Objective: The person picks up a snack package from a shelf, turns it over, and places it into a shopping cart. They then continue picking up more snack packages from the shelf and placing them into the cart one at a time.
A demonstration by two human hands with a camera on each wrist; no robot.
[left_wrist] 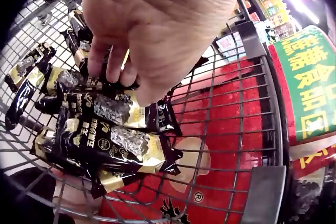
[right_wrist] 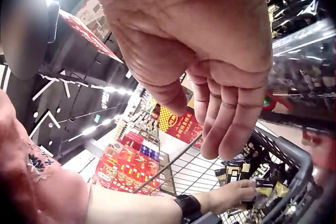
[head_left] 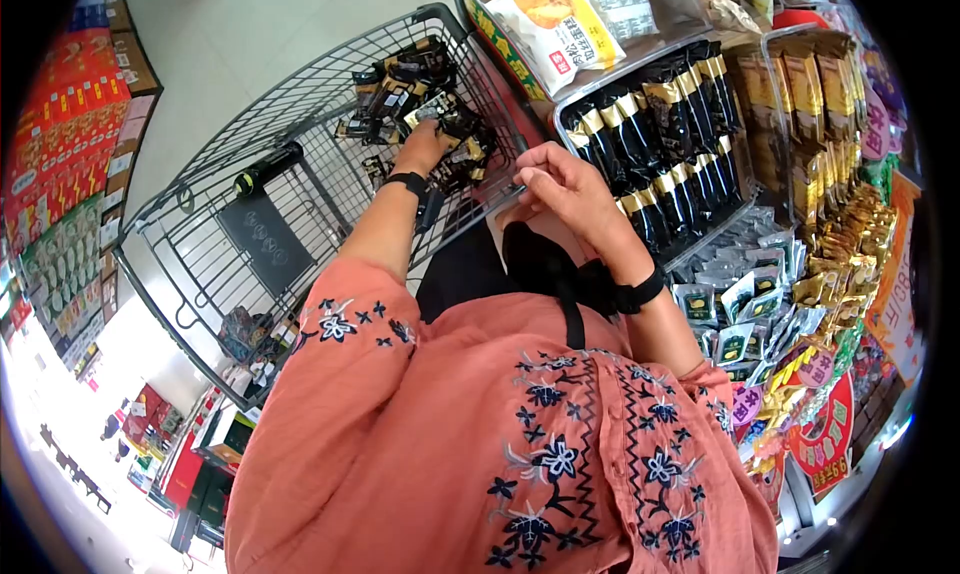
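inside cart (head_left: 300, 189) | left hand (head_left: 420, 146) fingers pinch snack packets (left_wrist: 105, 124) | right hand (head_left: 560, 184) loosely curled, empty

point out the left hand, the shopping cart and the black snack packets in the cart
left hand (head_left: 422, 146), head view, back of the hand
shopping cart (head_left: 300, 84), head view, wire side wall
black snack packets (left_wrist: 113, 142), left wrist view, packet's printed front

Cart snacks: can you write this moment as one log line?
left hand: touches black snack packets | in wire cart | right hand: holds nothing
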